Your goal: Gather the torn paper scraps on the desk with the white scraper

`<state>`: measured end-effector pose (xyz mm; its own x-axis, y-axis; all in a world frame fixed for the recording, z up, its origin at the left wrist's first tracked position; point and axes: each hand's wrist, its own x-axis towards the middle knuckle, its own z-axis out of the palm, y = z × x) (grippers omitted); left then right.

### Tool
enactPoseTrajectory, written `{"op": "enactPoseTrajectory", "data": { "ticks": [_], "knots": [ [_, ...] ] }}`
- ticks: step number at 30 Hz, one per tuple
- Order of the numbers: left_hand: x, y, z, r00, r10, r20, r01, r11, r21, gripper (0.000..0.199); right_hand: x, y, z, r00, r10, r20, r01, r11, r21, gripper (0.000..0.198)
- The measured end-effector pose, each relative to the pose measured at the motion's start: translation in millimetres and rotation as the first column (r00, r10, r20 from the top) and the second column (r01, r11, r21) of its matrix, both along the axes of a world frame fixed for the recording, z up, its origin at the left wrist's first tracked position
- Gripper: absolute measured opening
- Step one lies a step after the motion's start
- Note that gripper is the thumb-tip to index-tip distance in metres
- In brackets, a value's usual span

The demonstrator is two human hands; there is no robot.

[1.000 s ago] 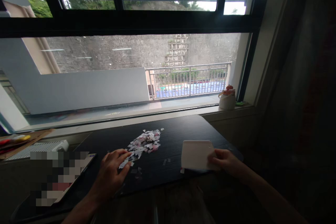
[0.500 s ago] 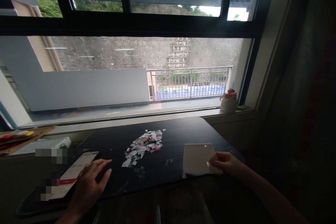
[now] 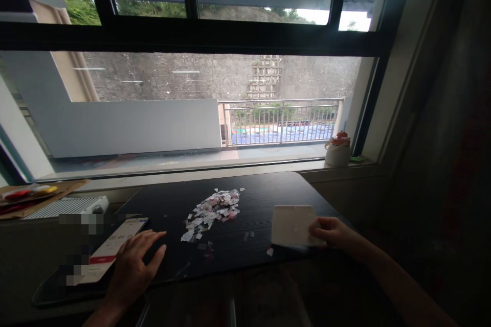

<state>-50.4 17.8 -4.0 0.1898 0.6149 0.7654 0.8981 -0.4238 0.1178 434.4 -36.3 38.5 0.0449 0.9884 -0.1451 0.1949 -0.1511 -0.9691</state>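
My right hand (image 3: 335, 234) pinches a flat, cream-coloured square board (image 3: 291, 226) with rounded corners by its right side. The board is over the right part of the black table (image 3: 264, 189). Close to its lower left corner lies a small white and red paper scrap (image 3: 270, 252). Left of the board is a loose heap of torn paper scraps (image 3: 217, 208), mostly white with some pink. My left hand (image 3: 138, 263) is open, fingers stretched out, partly covering the right edge of a phone (image 3: 103, 258) whose lit screen shows digits and a red bar.
A white bottle with an orange-red top (image 3: 337, 150) stands on the window sill at the right. On the left are a piece of brown cardboard (image 3: 71, 191) with red and yellow items and a white ribbed object (image 3: 72, 206). A window frame crosses behind the table.
The board in my right hand has risen slightly in the picture, and the scrap by its lower left corner shows more fully. The whole view has shifted a little; my left hand keeps its pose.
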Motion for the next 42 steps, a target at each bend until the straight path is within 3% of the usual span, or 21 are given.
{"op": "enactPoseTrajectory", "data": {
  "ticks": [10, 15, 20, 22, 24, 26, 28, 35, 39, 42],
  "knots": [
    [1, -1, 0.9, 0.999, 0.008, -0.033, -0.007, 1.000, 0.013, 0.033, -9, 13, 12, 0.982, 0.187, 0.017, -0.184, 0.975, -0.124, 0.030],
    [2, -2, 0.9, 0.999, 0.023, -0.037, -0.023, 1.000, 0.003, 0.034, -8, 12, 8, 0.965, 0.260, -0.043, -0.263, 0.958, -0.117, 0.032],
    [2, -1, -0.6, 0.999, 0.029, -0.024, -0.029, 1.000, 0.006, 0.031, -16, 1, 22, 0.950, 0.311, -0.034, -0.312, 0.946, -0.083, 0.031],
    [2, 0, -1.7, 0.999, 0.031, -0.023, -0.030, 1.000, 0.007, 0.030, -21, 2, 26, 0.966, 0.257, -0.014, -0.258, 0.965, -0.046, 0.031],
    [2, 0, -2.7, 0.999, 0.031, -0.026, -0.031, 1.000, 0.004, 0.029, -25, 7, 23, 0.993, 0.116, -0.009, -0.116, 0.993, 0.028, 0.032],
    [2, 0, -3.3, 0.999, 0.025, -0.031, -0.025, 1.000, 0.003, 0.028, -30, 12, 15, 0.999, -0.029, -0.013, 0.031, 0.994, 0.108, 0.031],
    [4, -1, -3.2, 0.999, 0.020, -0.029, -0.020, 1.000, 0.004, 0.026, -38, 15, 3, 0.996, -0.088, -0.009, 0.088, 0.983, 0.161, 0.028],
    [17, -8, 1.4, 0.999, 0.054, 0.005, -0.053, 0.998, -0.025, 0.022, -89, 0, -27, 0.999, -0.025, 0.022, 0.019, 0.974, 0.225, 0.029],
    [22, -11, 2.9, 0.998, 0.062, 0.032, -0.060, 0.997, -0.052, 0.022, -104, 1, -29, 0.999, 0.040, -0.031, -0.032, 0.975, 0.221, 0.034],
    [24, -12, 4.0, 0.997, 0.056, 0.049, -0.052, 0.996, -0.072, 0.021, -93, 12, -23, 0.999, -0.020, -0.039, 0.029, 0.971, 0.239, 0.037]
  ]
}}
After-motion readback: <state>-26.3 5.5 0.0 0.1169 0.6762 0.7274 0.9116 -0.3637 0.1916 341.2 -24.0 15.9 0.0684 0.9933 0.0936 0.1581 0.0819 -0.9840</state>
